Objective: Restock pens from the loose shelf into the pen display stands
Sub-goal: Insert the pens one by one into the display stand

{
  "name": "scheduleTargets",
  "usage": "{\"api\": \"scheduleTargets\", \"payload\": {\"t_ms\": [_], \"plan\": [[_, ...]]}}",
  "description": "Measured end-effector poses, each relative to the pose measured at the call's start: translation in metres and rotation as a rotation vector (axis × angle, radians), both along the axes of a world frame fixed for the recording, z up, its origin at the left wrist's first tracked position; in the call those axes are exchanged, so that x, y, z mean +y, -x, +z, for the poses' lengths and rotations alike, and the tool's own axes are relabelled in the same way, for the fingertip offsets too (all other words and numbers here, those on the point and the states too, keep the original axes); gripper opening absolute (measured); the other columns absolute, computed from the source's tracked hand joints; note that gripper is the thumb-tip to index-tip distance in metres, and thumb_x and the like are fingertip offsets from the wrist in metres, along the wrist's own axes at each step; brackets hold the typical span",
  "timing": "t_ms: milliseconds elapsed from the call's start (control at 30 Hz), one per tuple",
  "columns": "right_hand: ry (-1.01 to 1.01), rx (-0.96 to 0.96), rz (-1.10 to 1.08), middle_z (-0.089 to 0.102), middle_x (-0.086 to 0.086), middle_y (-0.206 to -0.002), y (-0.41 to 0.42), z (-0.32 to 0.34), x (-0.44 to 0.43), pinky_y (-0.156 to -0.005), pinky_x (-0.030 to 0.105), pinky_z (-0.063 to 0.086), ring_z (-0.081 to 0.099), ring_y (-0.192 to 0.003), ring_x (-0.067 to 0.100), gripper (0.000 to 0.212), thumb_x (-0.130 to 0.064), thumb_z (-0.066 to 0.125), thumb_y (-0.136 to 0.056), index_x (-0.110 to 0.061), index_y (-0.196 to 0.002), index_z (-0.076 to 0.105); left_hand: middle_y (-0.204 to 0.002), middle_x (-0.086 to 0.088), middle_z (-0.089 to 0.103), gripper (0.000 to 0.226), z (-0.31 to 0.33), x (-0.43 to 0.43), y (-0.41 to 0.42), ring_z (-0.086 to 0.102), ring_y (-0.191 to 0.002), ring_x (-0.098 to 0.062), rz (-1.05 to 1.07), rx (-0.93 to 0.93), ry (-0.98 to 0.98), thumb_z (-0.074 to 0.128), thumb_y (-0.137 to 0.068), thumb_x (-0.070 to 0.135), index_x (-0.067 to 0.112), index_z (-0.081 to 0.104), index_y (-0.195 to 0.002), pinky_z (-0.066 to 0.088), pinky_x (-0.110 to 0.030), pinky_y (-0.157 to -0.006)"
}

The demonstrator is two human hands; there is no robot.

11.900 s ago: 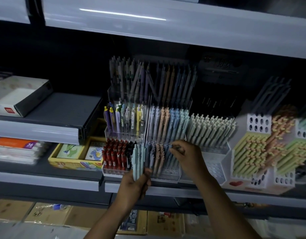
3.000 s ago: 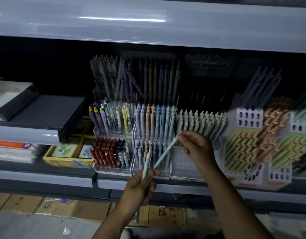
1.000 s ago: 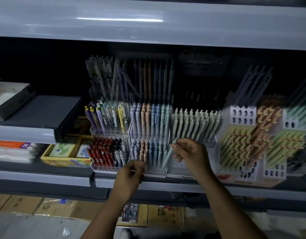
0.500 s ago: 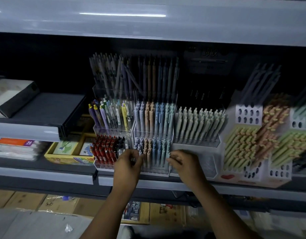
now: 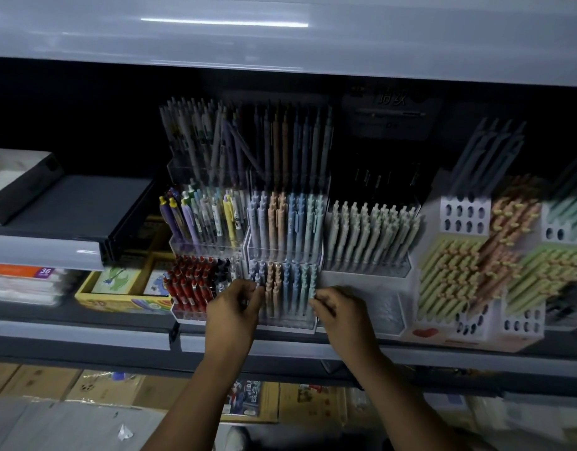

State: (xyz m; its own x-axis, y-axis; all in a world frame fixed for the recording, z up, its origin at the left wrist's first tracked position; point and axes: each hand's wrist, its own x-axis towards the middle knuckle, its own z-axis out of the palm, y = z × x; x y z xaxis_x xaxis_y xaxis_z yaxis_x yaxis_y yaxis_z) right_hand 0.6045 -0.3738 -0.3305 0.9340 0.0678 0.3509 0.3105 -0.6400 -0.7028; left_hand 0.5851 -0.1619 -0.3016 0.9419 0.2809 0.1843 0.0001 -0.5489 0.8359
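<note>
The left hand (image 5: 233, 309) pinches a lilac pen (image 5: 256, 283) in the clear pen stand (image 5: 287, 323). The right hand (image 5: 344, 312) pinches a mint pen (image 5: 312, 283), fingers curled.

My left hand (image 5: 233, 307) hides the lower left corner of the clear pen stand (image 5: 285, 252), and my right hand (image 5: 341, 309) hides its lower right. Both sets of fingertips sink among the pens (image 5: 290, 281), so I cannot tell whether they pinch one. Right of the stand, the white peg racks (image 5: 464, 218) blur, and the edge cuts off the last. The dark sign (image 5: 391, 115) behind the stand is unreadable.
</note>
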Motion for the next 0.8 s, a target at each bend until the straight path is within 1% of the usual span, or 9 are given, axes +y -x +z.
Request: {"api": "scheduleTargets", "payload": {"t_ms": [67, 167, 233, 333, 400, 467, 567, 700, 800], "plan": [[-0.005, -0.006, -0.009, 0.068, 0.004, -0.081, 0.0005, -0.0013, 0.0012, -0.069, 0.026, 0.053, 0.066, -0.075, 0.013, 0.006, -0.014, 0.074, -0.091, -0.009, -0.093, 0.071, -0.072, 0.008, 0.066, 0.012, -0.0001, -0.0002, -0.0001, 0.063, -0.065, -0.008, 0.002, 0.002, 0.007, 0.068, -0.097, 0.031, 0.023, 0.066, -0.088, 0.054, -0.039, -0.061], [-0.012, 0.005, -0.011, 0.065, 0.002, -0.081, 0.0016, -0.0019, 0.0019, -0.067, 0.03, 0.055, 0.065, -0.074, 0.013, 0.006, -0.015, 0.072, -0.092, -0.011, -0.09, 0.068, -0.071, 0.005, 0.066, 0.013, 0.0003, -0.0006, 0.0004, 0.063, -0.065, -0.012, 0.006, 0.014, -0.018, 0.068, -0.097, 0.029, 0.022, 0.063, -0.087, 0.054, -0.04, -0.061], [-0.009, -0.002, -0.015, 0.064, 0.002, -0.081, 0.0027, -0.0011, 0.0022, -0.068, 0.029, 0.054, 0.065, -0.075, 0.012, 0.006, -0.015, 0.073, -0.091, -0.011, -0.09, 0.068, -0.072, 0.002, 0.065, 0.013, 0.0008, -0.0011, 0.0006, 0.062, -0.064, -0.014, 0.006, 0.015, -0.054, 0.069, -0.096, 0.025, 0.02, 0.061, -0.087, 0.054, -0.04, -0.061], [0.004, -0.016, -0.01, 0.066, 0.003, -0.084, 0.0029, 0.0003, 0.0012, -0.07, 0.025, 0.054, 0.064, -0.077, 0.01, 0.007, -0.015, 0.074, -0.09, -0.01, -0.092, 0.069, -0.077, 0.005, 0.065, 0.007, 0.0034, -0.0035, 0.0008, 0.058, -0.063, -0.003, 0.005, 0.015, -0.126, 0.069, -0.095, 0.021, 0.02, 0.061, -0.094, 0.054, -0.034, -0.061], [0.01, -0.019, -0.007, 0.067, 0.003, -0.084, 0.0029, 0.0003, 0.0007, -0.07, 0.023, 0.053, 0.064, -0.077, 0.009, 0.008, -0.015, 0.075, -0.09, -0.01, -0.092, 0.069, -0.075, 0.008, 0.063, 0.006, 0.0059, -0.0045, 0.0001, 0.056, -0.061, 0.002, -0.003, 0.013, -0.158, 0.068, -0.095, 0.02, 0.021, 0.063, -0.097, 0.051, -0.031, -0.06], [0.001, -0.013, -0.008, 0.068, 0.004, -0.083, 0.0034, 0.0006, 0.0011, -0.07, 0.026, 0.055, 0.065, -0.076, 0.01, 0.008, -0.015, 0.074, -0.09, -0.009, -0.091, 0.07, -0.072, 0.005, 0.064, 0.006, 0.0067, -0.0046, -0.0013, 0.059, -0.058, -0.005, -0.012, 0.016, -0.172, 0.069, -0.095, 0.02, 0.021, 0.063, -0.095, 0.052, -0.032, -0.057], [-0.006, -0.006, -0.013, 0.069, 0.005, -0.084, 0.0046, 0.0014, 0.0021, -0.071, 0.03, 0.057, 0.067, -0.077, 0.011, 0.007, -0.015, 0.074, -0.09, -0.009, -0.092, 0.071, -0.074, 0.001, 0.067, 0.005, 0.0078, -0.0035, -0.0034, 0.062, -0.061, -0.016, -0.013, 0.041, -0.18, 0.068, -0.095, 0.022, 0.021, 0.064, -0.093, 0.055, -0.036, -0.059], [-0.005, -0.003, -0.02, 0.07, 0.007, -0.083, 0.0036, 0.002, 0.0033, -0.072, 0.031, 0.057, 0.068, -0.077, 0.014, 0.008, -0.013, 0.074, -0.09, -0.007, -0.093, 0.072, -0.085, -0.004, 0.07, 0.008, 0.0089, -0.0006, -0.0064, 0.064, -0.07, -0.023, -0.02, 0.059, -0.209, 0.069, -0.095, 0.023, 0.017, 0.067, -0.099, 0.056, -0.038, -0.062], [0.004, 0.014, -0.026, 0.07, 0.006, -0.083, 0.002, 0.0012, 0.0042, -0.072, 0.029, 0.056, 0.067, -0.078, 0.013, 0.008, -0.015, 0.074, -0.09, -0.008, -0.093, 0.071, -0.089, -0.006, 0.071, 0.012, 0.0084, 0.0011, -0.0082, 0.066, -0.072, -0.024, -0.028, 0.072, -0.211, 0.07, -0.095, 0.023, 0.014, 0.068, -0.103, 0.058, -0.041, -0.065]]}}
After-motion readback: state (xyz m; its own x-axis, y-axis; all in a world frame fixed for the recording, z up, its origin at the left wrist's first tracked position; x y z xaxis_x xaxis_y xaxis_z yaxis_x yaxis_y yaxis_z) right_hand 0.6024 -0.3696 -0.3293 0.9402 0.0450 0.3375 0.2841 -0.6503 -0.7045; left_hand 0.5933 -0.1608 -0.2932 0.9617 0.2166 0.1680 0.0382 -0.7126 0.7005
